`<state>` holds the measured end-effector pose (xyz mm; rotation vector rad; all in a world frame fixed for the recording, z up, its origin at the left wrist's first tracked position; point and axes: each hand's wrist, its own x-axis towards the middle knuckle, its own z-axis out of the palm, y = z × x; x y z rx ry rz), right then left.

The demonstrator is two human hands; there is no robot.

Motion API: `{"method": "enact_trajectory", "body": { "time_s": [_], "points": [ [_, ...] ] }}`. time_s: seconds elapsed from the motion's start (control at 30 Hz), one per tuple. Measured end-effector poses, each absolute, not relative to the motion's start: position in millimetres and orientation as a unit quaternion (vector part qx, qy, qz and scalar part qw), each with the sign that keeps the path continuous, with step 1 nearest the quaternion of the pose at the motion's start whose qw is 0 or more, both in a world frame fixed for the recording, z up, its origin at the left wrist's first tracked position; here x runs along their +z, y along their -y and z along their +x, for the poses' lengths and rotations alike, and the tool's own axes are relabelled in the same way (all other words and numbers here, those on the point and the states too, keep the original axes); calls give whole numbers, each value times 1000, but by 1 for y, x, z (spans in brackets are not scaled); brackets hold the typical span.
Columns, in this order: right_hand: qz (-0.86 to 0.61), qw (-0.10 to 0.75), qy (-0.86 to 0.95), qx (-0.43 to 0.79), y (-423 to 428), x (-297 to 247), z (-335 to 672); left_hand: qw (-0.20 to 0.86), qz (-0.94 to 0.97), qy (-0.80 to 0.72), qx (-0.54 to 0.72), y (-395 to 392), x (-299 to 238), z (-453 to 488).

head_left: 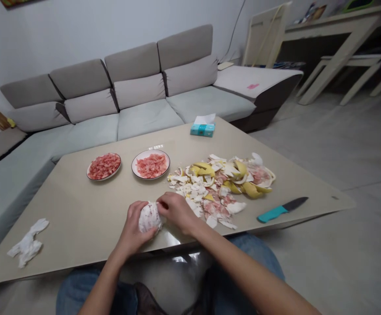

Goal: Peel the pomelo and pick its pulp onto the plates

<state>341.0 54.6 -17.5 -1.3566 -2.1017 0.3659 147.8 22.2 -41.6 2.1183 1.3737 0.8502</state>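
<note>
A partly peeled pomelo, white with pith and showing pinkish flesh lines, is held near the front edge of the table. My left hand wraps around its left side and underneath. On its right side, the curled fingers of my right hand pinch at the white pith; the exact bit between the fingertips is hidden. Just right of my hands lies a heap of yellow rind pieces, white pith and pink membrane scraps. Behind the pomelo stand a plate of pink pomelo flesh and a fuller one.
A knife with a turquoise handle lies at the right of the table. Crumpled tissue rests at the left. A blue tissue pack sits at the far edge, before a grey sofa.
</note>
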Motion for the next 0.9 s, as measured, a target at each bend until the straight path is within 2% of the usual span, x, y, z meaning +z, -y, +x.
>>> {"method": "enact_trajectory", "body": {
  "time_s": [0.07, 0.13, 0.2, 0.33, 0.43, 0.5, 0.63, 0.7, 0.9],
  "points": [
    [-534, 378, 737, 168, -60, -24, 359, 243, 771, -501, 308, -21, -42, 145],
    [-560, 409, 704, 154, -63, -31, 380, 254, 775, -494, 302, -20, -43, 141],
    [-587, 385, 705, 104, -63, -35, 399, 267, 780, -485, 293, -20, -43, 135],
    [-639, 279, 717, -21, -60, -31, 419, 289, 775, -488, 278, -19, -43, 128],
    [-656, 264, 704, -61, -55, -23, 416, 281, 763, -506, 288, -17, -43, 131],
    [-641, 294, 708, -37, -48, -18, 406, 265, 748, -527, 305, -15, -43, 137],
    [-518, 362, 769, 92, -27, -13, 373, 243, 730, -553, 319, -14, -43, 147],
    [-491, 329, 798, 115, -20, -11, 356, 239, 734, -550, 319, -15, -44, 149],
    [-511, 149, 843, 76, -23, -2, 330, 230, 739, -543, 326, -14, -46, 150]
  ]
}}
